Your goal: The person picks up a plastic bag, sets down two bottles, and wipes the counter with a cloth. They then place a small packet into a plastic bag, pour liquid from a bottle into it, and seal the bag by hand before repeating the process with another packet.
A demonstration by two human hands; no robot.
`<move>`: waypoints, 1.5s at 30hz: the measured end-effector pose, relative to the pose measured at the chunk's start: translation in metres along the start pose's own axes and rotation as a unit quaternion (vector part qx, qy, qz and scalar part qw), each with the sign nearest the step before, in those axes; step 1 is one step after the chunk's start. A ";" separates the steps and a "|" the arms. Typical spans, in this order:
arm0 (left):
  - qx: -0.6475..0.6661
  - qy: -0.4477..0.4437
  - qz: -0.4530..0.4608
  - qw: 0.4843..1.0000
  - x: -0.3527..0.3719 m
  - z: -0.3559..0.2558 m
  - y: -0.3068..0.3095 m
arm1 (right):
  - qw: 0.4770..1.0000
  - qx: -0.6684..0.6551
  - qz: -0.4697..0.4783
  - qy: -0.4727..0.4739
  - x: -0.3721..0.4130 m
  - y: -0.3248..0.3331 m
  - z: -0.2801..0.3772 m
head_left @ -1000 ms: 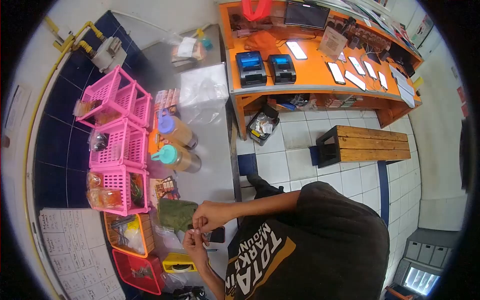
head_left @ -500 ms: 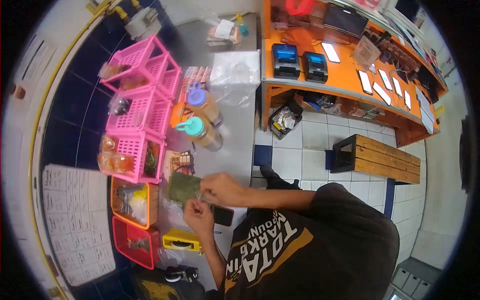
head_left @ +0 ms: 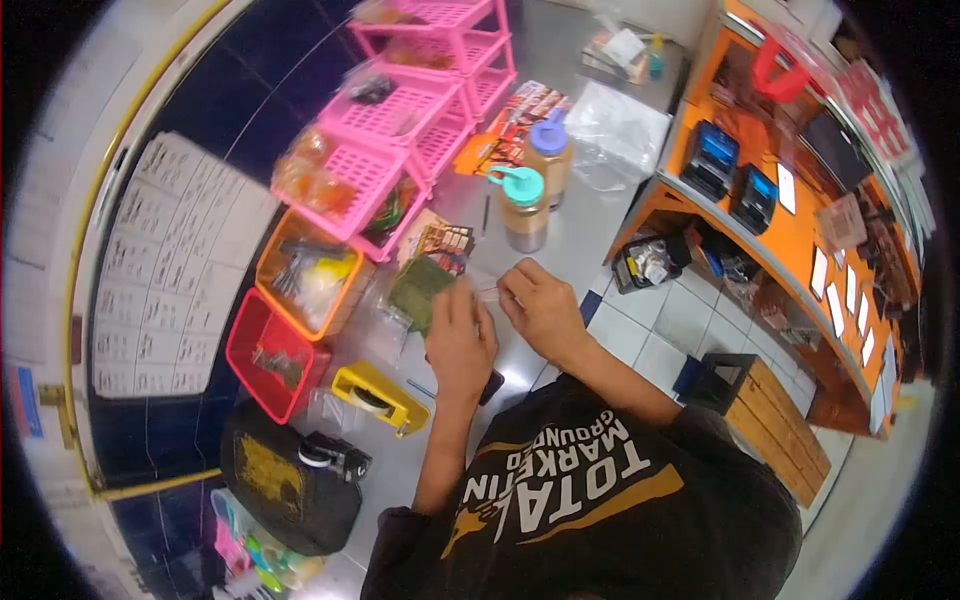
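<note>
My left hand [head_left: 462, 340] is over the steel counter, fingers bent together and a little blurred, at the edge of a flat green packet [head_left: 418, 290]. Close by on the right, my right hand [head_left: 545, 315] has its thumb and fingertips pinched. A thin pale strip [head_left: 487, 294] shows between the two hands; it is too small and blurred to name. Partly hidden behind my left wrist lies a dark phone [head_left: 491, 386]. A yellow tape dispenser [head_left: 385, 398] stands to the left of my left forearm.
Two bottles, one with a teal lid [head_left: 520, 185] and one with a purple lid [head_left: 548, 140], stand beyond my hands. Pink tiered baskets [head_left: 400, 100], an orange bin [head_left: 312, 270] and a red bin [head_left: 275, 355] line the wall. A black bag [head_left: 290, 475] lies nearer me.
The view has turned, shifting the counter within the frame. My hands, earlier close together by the green packet, are now farther apart, with my right hand drawn to the right.
</note>
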State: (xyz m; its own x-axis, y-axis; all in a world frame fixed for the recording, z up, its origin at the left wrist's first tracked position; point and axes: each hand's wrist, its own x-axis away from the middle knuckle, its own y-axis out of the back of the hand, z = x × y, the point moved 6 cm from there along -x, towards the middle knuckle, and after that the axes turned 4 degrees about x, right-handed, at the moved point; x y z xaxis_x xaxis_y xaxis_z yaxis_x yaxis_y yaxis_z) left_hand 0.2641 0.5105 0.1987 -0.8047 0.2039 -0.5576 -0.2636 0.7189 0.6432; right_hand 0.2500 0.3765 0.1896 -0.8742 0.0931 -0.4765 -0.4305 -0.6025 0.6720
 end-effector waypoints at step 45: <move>0.058 -0.177 0.048 0.981 -0.019 -0.016 0.010 | 0.686 -0.542 0.166 -0.456 0.016 -0.073 -0.041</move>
State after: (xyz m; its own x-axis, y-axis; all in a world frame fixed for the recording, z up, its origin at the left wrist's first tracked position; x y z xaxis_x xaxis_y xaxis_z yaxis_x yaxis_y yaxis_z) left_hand 0.2686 0.5032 0.2238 -0.5825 0.4779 -0.6575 -0.1164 0.7515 0.6494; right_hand 0.2764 0.3896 0.1093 -0.8731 -0.0323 0.4864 -0.1859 -0.9003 -0.3935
